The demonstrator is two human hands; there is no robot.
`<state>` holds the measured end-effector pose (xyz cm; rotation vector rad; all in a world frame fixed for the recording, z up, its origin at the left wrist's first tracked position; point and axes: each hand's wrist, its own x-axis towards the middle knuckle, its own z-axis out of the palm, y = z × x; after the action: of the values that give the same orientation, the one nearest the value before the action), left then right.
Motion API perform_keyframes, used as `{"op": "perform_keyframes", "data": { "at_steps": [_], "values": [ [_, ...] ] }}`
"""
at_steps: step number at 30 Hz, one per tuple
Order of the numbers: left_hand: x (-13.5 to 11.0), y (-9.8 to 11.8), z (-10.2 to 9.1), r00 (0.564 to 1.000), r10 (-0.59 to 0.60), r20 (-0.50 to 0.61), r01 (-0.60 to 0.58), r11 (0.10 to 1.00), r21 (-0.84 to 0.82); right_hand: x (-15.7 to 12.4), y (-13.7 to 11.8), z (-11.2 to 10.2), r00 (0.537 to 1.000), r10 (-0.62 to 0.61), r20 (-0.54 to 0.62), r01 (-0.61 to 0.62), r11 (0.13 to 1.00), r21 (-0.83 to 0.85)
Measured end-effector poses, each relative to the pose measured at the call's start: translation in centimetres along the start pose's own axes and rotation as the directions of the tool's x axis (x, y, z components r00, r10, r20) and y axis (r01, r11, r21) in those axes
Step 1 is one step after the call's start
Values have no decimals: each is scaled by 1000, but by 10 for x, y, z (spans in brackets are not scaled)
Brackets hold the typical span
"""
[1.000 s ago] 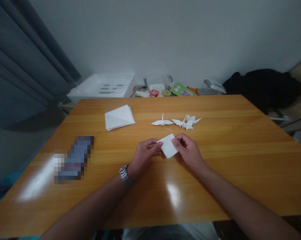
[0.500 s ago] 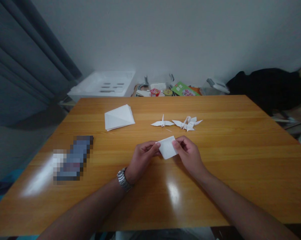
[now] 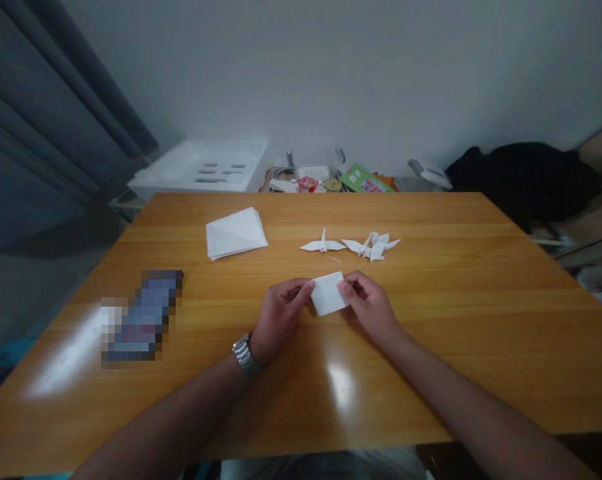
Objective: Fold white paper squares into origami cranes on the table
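Note:
A small white piece of folded paper [image 3: 329, 297] is held up between both hands over the table. My left hand [image 3: 285, 312] pinches its left edge, thumb in front and fingers behind. At its right side, my right hand [image 3: 373, 305] grips it with the thumb on the near face. Beyond the hands lie white paper cranes: one [image 3: 323, 245] with wings spread, and to its right a cluster of cranes [image 3: 373, 247] that overlap, so I cannot tell how many. A thin white sliver lies just in front of them.
A stack of white paper sheets [image 3: 235, 235] lies at the back left of the wooden table [image 3: 471, 293]. A blurred-out phone-like object [image 3: 145, 317] is nearer on the left. Behind the table's far edge stand a white foam tray [image 3: 181, 167] and a green booklet [image 3: 363, 179].
The view has shifted slightly, so everything sits a little further left. Both hands keep their hold on the folded paper, which is turned slightly, its outline more squared.

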<state>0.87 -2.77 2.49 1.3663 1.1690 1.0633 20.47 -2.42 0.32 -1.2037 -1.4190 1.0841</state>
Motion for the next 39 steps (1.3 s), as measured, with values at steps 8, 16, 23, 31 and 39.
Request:
{"op": "perform_keyframes", "data": {
  "at_steps": [8, 16, 23, 31, 39],
  "values": [
    [2, -7, 0, 997, 77, -8, -76, 991, 109, 3, 1, -1, 995, 50, 89, -55, 997, 52],
    [1, -10, 3, 996, 63, 58, -70, 991, 112, 0, -1, -5, 998, 41, 50, -40, 999, -10],
    [-7, -8, 2, 998, 3, 65, -9, 996, 92, -11, 5, -7, 997, 40, 61, -39, 999, -28],
    [-2, -12, 3, 998, 45, 53, -49, 995, 86, -7, 2, -8, 999, 5, 34, -4, 999, -34],
    [4, -19, 3, 994, 46, 95, -53, 996, 69, -1, 1, -8, 1000, -27, -3, 27, 998, -55]
  ]
}}
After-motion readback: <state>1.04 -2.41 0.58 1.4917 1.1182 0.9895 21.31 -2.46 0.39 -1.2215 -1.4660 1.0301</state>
